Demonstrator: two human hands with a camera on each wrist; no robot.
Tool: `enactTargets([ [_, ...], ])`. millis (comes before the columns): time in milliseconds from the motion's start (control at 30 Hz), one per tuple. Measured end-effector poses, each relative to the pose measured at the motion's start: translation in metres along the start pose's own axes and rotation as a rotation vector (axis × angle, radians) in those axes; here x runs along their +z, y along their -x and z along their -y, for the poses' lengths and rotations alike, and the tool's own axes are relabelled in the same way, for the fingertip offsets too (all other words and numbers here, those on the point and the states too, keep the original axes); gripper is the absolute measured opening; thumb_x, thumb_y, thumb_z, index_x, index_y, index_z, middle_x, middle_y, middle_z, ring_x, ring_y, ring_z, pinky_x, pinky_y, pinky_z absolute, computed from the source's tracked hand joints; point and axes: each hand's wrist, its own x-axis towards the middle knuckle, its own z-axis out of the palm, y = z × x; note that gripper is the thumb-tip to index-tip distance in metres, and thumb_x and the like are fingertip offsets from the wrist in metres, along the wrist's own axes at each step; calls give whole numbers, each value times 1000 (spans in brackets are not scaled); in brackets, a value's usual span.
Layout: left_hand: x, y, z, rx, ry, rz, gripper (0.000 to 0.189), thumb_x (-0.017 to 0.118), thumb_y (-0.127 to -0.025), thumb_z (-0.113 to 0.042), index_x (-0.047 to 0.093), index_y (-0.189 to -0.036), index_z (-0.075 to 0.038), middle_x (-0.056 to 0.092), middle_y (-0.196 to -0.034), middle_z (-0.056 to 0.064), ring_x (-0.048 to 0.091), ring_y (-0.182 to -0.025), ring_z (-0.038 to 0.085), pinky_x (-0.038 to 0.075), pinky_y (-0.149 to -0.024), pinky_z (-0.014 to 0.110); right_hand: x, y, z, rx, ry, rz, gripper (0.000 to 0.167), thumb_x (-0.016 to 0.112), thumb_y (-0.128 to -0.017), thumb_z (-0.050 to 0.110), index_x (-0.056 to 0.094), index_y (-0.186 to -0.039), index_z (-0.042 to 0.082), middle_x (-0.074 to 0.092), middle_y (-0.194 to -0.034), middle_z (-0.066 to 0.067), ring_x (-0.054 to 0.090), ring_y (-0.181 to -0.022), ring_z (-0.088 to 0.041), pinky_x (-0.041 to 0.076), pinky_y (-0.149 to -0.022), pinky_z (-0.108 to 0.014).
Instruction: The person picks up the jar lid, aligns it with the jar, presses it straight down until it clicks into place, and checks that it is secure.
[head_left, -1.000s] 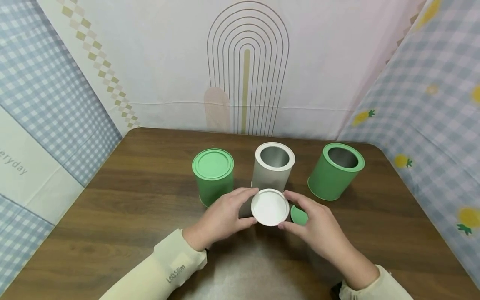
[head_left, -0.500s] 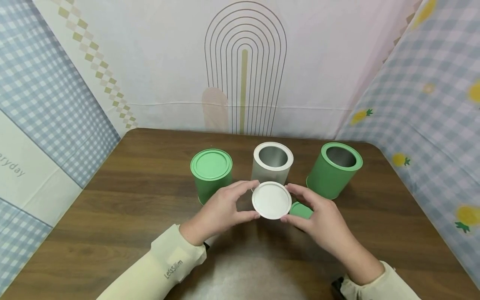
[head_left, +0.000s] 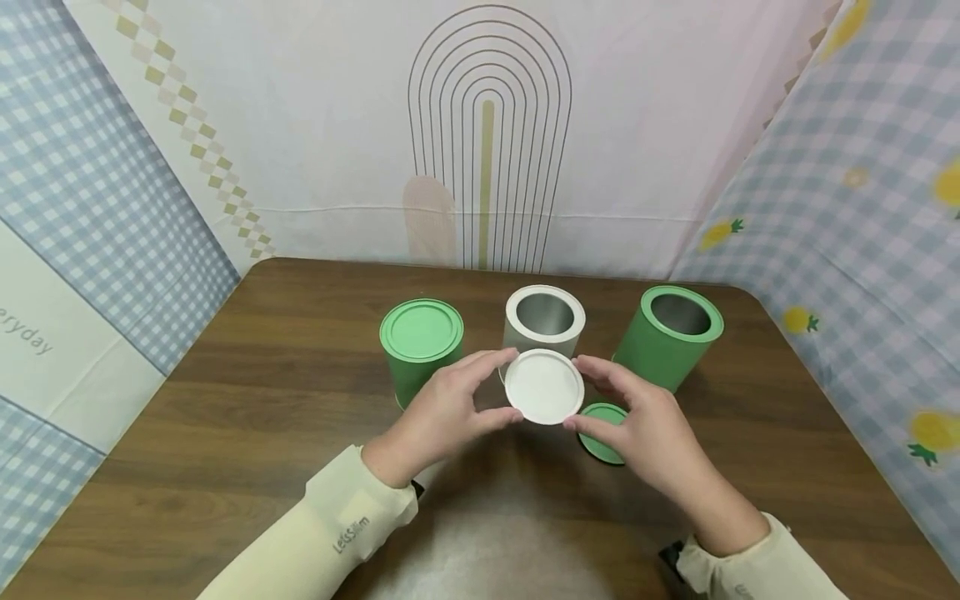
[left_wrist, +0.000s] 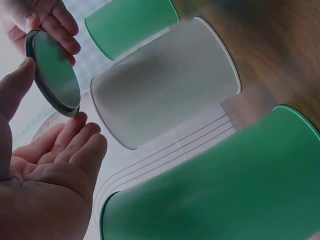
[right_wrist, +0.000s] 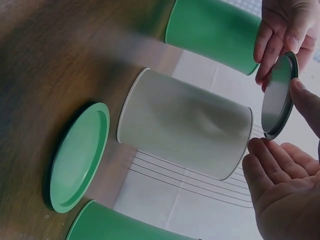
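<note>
A round white lid (head_left: 544, 387) is held level in the air by its edge, between my two hands. Thumb and fingers of my left hand (head_left: 450, 404) pinch its left side; those of my right hand (head_left: 637, 421) pinch the right. Its metallic underside (left_wrist: 57, 67) shows in the left wrist view, reflecting green. Just beyond the lid stands an uncovered white can (head_left: 542, 337), its metal inside visible. The lid overlaps the can's lower front in the head view, and in the right wrist view it is near the top end of the white can (right_wrist: 185, 122).
A green can with its lid on (head_left: 422, 333) stands to the left, an uncovered green can (head_left: 663, 350) to the right. A loose green lid (head_left: 603, 433) lies on the wooden table (head_left: 247, 433) beside my right hand. Patterned cloth (head_left: 330, 125) hangs behind the table.
Both hands have moved the white lid forward and up toward the white can. More of the loose green lid shows now. The cans stay in place.
</note>
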Motion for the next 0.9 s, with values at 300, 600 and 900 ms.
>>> enactTargets([
  [300,-2,-7,-1,25,-3,-58,67,88,-78,-20,60,-136,-4,65,-130,7,61,-121,20,49,-103,37,0,-6,2,58,-67,17,67,89,-76,12,61,-136,11,68,-127,-6,66,-115,-20,53,-91,-21],
  [600,-3,-13,-2,31,-19,-80,66,87,-80,-22,59,-137,-4,65,-130,7,62,-119,21,51,-101,38,-5,-14,1,-7,70,-24,68,91,-73,16,63,-134,14,71,-120,-3,68,-109,-22,56,-90,-46],
  [900,-6,-25,-4,14,-70,-70,66,86,-81,-21,57,-138,-2,64,-131,11,63,-117,27,53,-96,41,-7,-24,-3,13,68,-28,67,90,-75,17,62,-136,13,68,-128,-6,65,-118,-26,54,-96,-47],
])
